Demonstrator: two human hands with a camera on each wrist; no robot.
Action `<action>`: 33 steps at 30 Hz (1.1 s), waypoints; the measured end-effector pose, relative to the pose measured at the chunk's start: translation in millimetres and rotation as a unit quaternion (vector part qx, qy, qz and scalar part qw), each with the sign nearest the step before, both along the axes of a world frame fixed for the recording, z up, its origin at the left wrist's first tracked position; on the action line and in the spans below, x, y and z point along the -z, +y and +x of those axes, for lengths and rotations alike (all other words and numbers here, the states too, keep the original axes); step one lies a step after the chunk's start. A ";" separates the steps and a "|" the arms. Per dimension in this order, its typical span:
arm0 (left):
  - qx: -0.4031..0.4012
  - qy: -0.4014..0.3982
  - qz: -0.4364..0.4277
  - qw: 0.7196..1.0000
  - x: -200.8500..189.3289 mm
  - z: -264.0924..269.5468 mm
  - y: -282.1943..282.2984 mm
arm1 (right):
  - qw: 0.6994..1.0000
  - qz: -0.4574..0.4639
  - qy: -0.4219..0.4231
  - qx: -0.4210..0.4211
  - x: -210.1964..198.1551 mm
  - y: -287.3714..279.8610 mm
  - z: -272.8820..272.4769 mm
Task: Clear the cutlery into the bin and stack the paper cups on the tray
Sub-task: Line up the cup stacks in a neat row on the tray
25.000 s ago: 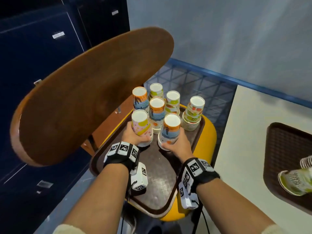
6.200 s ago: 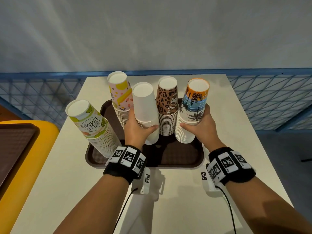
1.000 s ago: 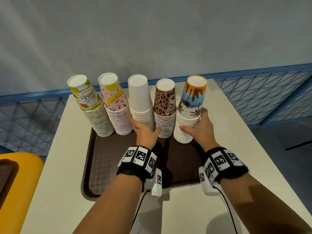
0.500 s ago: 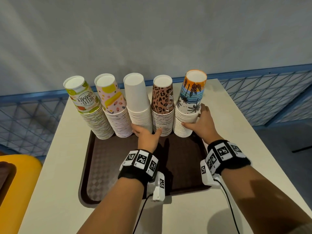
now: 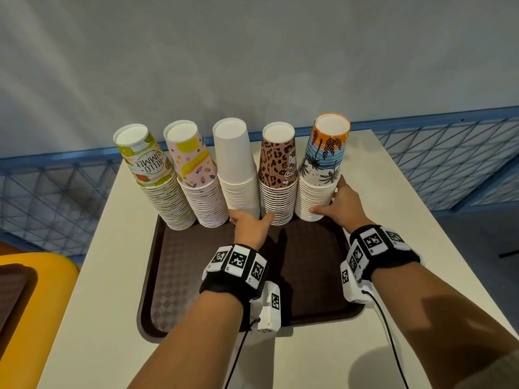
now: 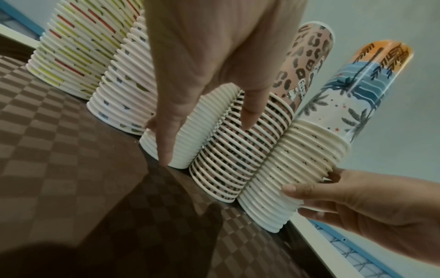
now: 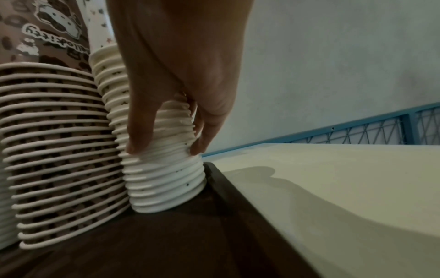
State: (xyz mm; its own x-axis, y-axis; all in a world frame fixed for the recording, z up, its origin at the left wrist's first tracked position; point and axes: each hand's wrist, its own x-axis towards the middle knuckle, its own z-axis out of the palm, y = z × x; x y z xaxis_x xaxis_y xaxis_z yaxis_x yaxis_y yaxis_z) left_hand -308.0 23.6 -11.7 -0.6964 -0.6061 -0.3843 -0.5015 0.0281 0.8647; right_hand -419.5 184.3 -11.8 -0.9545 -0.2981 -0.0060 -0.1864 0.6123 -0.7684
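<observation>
Five stacks of upturned paper cups stand in a row along the 12 o'clock edge of our brown tray (image 5: 174, 276), each touching its neighbour. From 9 toward 3 o'clock they run: the "Hello Summer" stack (image 5: 157, 186), the pink lemon stack (image 5: 196, 186), the plain white stack (image 5: 238, 175), the leopard stack (image 5: 278, 181) and the palm-tree stack (image 5: 320, 175).

Our left hand (image 5: 251, 228) is clamped low on the plain white stack, with the thumb laid against the leopard stack's rims. Our right hand (image 5: 341, 206) grips the palm-tree stack near its base, thumb in front and fingers (image 7: 202, 131) behind.

We judge the step in hand to be the last squaring-up of the row, so the stacking looks nearly done. The next move calls for letting go gently, one hand at a time, since the tall stacks lean toward 9 o'clock and a jolt could topple them.

The tray lies on a cream table (image 5: 112, 318). The palm-tree stack sits right at the tray's raised rim at 3 o'clock, leaving no room to push further. At 8 o'clock a yellow surface (image 5: 33, 290) carries another brown tray (image 5: 11, 287). A blue mesh railing (image 5: 449, 164) runs behind. No cutlery or bin shows.
</observation>
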 end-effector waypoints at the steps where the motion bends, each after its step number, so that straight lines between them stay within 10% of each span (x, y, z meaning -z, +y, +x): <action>1: 0.003 0.003 -0.003 1.000 0.9 0.3 -0.7 | 1.000 -0.008 0.001 0.004 0.4 -0.7 0.2; 20: -0.017 -0.001 -0.018 1.000 10.4 21.5 -18.3 | 0.992 0.033 -0.068 0.097 11.3 -13.9 15.8; 26: -0.061 0.004 0.006 0.998 12.4 17.6 -36.2 | 0.979 0.032 -0.194 -0.060 7.1 -36.1 47.4; 33: -0.032 0.015 -0.010 0.999 10.1 25.9 -35.4 | 0.971 0.177 -0.107 -0.120 10.0 -45.3 51.5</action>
